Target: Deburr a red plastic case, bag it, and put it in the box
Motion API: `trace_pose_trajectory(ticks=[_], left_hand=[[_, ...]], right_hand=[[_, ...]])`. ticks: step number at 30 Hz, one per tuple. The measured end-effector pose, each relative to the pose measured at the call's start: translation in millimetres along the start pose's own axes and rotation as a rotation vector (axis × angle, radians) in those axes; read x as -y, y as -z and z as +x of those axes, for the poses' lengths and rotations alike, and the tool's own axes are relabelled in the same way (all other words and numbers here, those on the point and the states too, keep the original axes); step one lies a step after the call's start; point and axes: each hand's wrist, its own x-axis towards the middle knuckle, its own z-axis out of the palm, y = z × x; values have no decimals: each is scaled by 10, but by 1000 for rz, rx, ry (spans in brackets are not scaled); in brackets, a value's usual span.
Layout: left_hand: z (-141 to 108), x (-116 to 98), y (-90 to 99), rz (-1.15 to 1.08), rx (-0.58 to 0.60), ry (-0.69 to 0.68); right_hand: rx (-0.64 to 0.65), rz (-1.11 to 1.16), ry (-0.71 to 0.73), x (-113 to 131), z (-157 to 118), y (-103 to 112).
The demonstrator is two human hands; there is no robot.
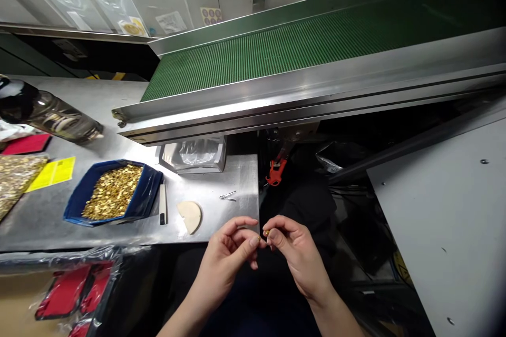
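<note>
My left hand (233, 247) and my right hand (294, 250) are close together just off the table's front edge, fingertips almost meeting. Between the left thumb and fingers is a tiny gold-coloured piece (258, 237), mostly hidden. The right thumb and forefinger pinch another small gold-coloured piece (267, 233). Both are too small to make out their exact kind. To the left, a blue tray (148, 189) holds a heap of small gold-coloured metal pieces (113, 192). Nearer my hands lie a half-round beige piece (190, 216) and a thin clear-and-metal item (228, 195).
A green ribbed conveyor belt (253, 50) slopes across above the metal table (213, 221). A dark bottle (51, 113), a bag of gold pieces (18, 176) and a yellow paper (53, 174) are at left. Red packages (63, 292) lie in a box below. An orange-handled tool (275, 172) hangs beneath the conveyor.
</note>
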Motion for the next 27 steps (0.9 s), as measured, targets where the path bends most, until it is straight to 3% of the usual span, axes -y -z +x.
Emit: trace_pose_trajectory(ticks=[14, 21, 27], left_hand=[[-23, 45, 3, 58, 27, 5], [-91, 16, 27, 89, 139, 54], [-15, 114, 80, 72, -16, 99]], right_hand=[[125, -348, 61, 181, 2, 87], [250, -263, -18, 282, -57, 133], [137, -369, 46, 254, -42, 99]])
